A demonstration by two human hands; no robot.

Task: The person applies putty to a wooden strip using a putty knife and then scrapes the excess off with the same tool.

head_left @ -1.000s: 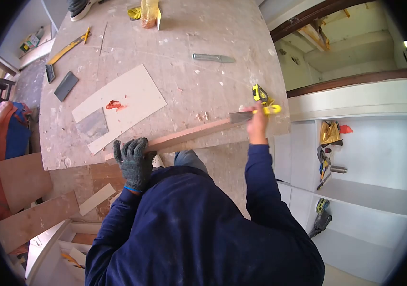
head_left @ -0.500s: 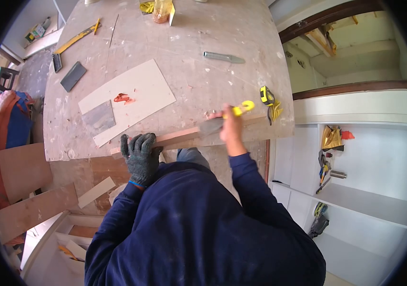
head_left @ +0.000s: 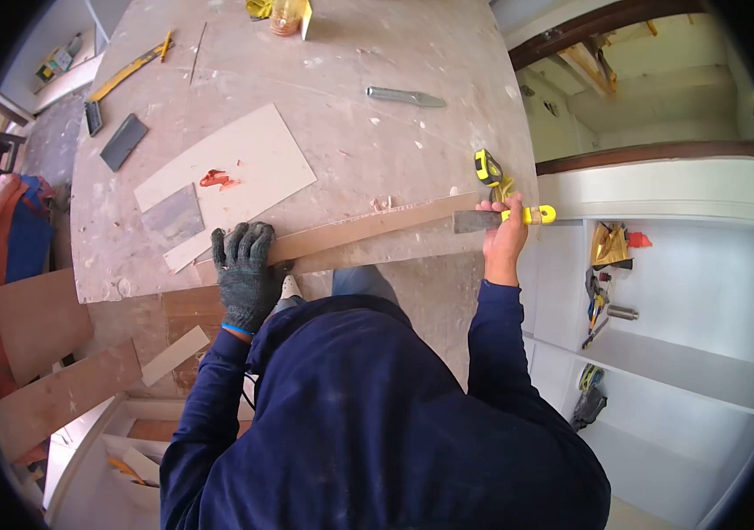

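A long narrow wooden strip point(head_left: 350, 231) lies along the near edge of the worktable point(head_left: 324, 53). My gloved left hand point(head_left: 248, 269) is closed around the strip's left end. In my bare right hand point(head_left: 506, 237) is a putty knife point(head_left: 538, 215) with a yellow handle, its wide blade pointing left at the strip's right end. Small shavings lie by the strip's upper edge. Just above my right hand sits a yellow and black tape measure point(head_left: 486, 167).
Behind the strip lies a pale board point(head_left: 258, 155) with a red smear and a grey plate point(head_left: 174, 215). Farther off are a metal-handled knife point(head_left: 403, 95), a dark block point(head_left: 124, 141), a try square point(head_left: 130, 72) and a jar point(head_left: 286, 16). White shelving point(head_left: 686, 291) stands at the right.
My right hand has moved right with the putty knife, from the middle of the strip to its right end. My left hand keeps its place on the strip. The view has shifted slightly.
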